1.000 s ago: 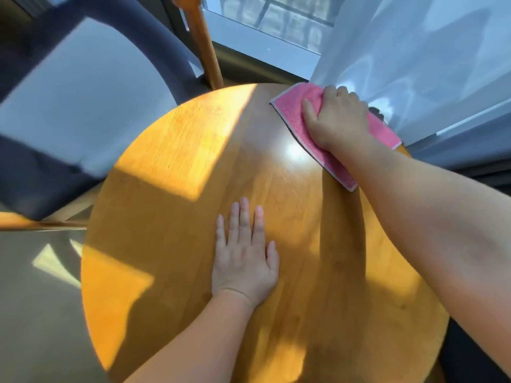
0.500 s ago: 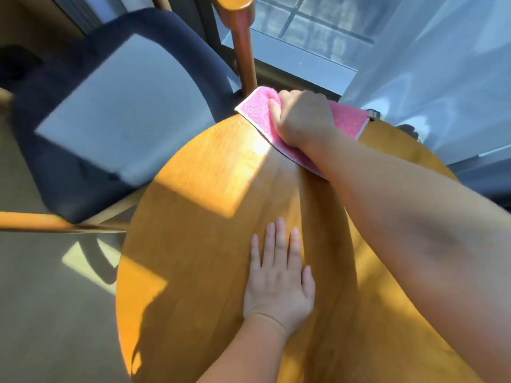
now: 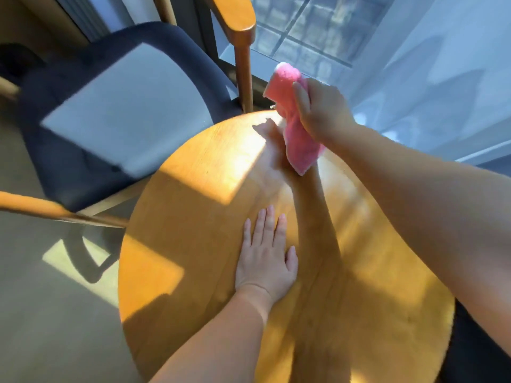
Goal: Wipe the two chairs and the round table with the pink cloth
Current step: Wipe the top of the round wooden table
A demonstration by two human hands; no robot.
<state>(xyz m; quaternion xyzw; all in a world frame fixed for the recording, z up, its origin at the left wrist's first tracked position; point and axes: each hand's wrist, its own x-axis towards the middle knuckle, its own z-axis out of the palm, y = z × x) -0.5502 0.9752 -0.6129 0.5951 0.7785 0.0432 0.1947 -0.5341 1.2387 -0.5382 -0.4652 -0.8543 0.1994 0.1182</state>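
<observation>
Showing chair (image 3: pixel 116 106) at left, just beside table (image 3: pixel 193 211) rim. Pressing left hand (image 3: pixel 265 261) flat mid-table, fingers straight and together, likely bracing the lean. Gripping pink cloth (image 3: pixel 297 136) bunched in right hand (image 3: pixel 323 109) over far table edge, cloth hanging, seemingly lifted off wood, probably for refold or shift to chair.

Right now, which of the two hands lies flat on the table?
The left hand, palm down on the table; the right hand grips the pink cloth instead.
</observation>
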